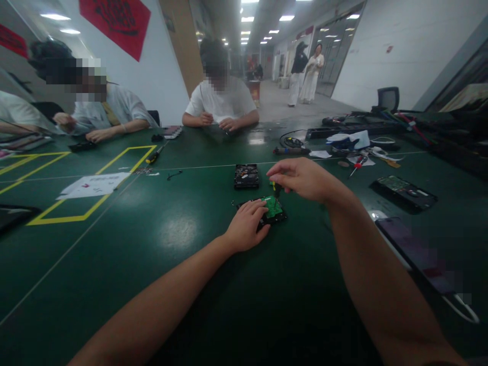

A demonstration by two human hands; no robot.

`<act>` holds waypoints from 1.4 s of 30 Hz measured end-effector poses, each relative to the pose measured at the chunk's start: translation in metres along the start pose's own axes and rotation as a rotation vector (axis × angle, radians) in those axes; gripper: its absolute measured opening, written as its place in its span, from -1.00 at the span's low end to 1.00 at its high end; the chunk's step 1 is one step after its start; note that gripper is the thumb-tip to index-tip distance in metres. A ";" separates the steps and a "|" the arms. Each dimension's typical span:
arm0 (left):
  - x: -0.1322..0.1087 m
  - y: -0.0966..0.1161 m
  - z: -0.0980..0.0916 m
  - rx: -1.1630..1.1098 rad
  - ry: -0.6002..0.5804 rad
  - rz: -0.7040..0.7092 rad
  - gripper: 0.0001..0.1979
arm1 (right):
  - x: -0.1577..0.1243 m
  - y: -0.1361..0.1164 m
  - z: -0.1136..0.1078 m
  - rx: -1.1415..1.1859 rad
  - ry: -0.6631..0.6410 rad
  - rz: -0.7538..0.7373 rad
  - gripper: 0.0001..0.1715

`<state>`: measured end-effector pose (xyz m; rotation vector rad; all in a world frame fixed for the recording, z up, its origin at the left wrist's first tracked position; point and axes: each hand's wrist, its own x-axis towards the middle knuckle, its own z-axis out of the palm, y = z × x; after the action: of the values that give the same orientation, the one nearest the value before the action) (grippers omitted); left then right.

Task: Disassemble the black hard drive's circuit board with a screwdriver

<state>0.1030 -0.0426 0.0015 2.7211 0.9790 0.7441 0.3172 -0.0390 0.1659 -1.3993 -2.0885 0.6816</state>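
Observation:
A hard drive with a green circuit board [275, 207] lies on the green table [190, 284] in front of me. My left hand [247, 225] rests flat over its left part, fingers spread along the edge, covering some of the board. In my right hand [295, 178] is a small black and yellow screwdriver [276, 190], pinched near its top and upright, its shaft reaching down to the board. Whether the tip sits in a screw is too small to tell. Just beyond, a second hard drive [246, 176] lies by itself.
Another drive [404, 192] and a phone [415, 251] lie to the right, with a red screwdriver [358, 163] and cables farther back. A yellow-black screwdriver [154, 155] and paper [93, 185] are left. People sit across the table.

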 end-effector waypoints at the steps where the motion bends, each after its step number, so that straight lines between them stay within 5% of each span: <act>1: 0.000 0.000 0.000 0.000 -0.001 -0.001 -0.56 | 0.001 0.001 0.000 -0.008 0.023 0.010 -0.75; 7: 0.001 0.001 -0.002 -0.005 -0.006 0.001 -0.58 | 0.004 0.004 0.003 -0.042 0.111 0.063 -0.62; 13: 0.001 0.000 -0.001 -0.002 0.000 0.003 -0.56 | 0.002 0.001 0.001 -0.005 0.066 0.027 -0.80; 19: 0.001 -0.001 -0.001 0.001 0.002 0.012 -0.56 | 0.004 0.004 0.001 -0.029 0.042 0.036 -0.68; 26: 0.000 -0.001 0.001 0.006 -0.005 0.001 -0.55 | 0.004 0.007 0.004 -0.012 0.121 0.035 -0.76; 34: 0.000 -0.001 0.000 0.007 -0.001 0.000 -0.54 | 0.003 0.001 0.008 0.158 0.044 0.076 -0.84; 42: 0.000 -0.001 0.001 0.002 0.005 0.005 -0.55 | 0.004 0.008 0.001 0.028 0.015 -0.023 -0.73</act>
<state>0.1029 -0.0415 0.0006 2.7255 0.9741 0.7522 0.3206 -0.0322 0.1601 -1.3594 -2.0730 0.6863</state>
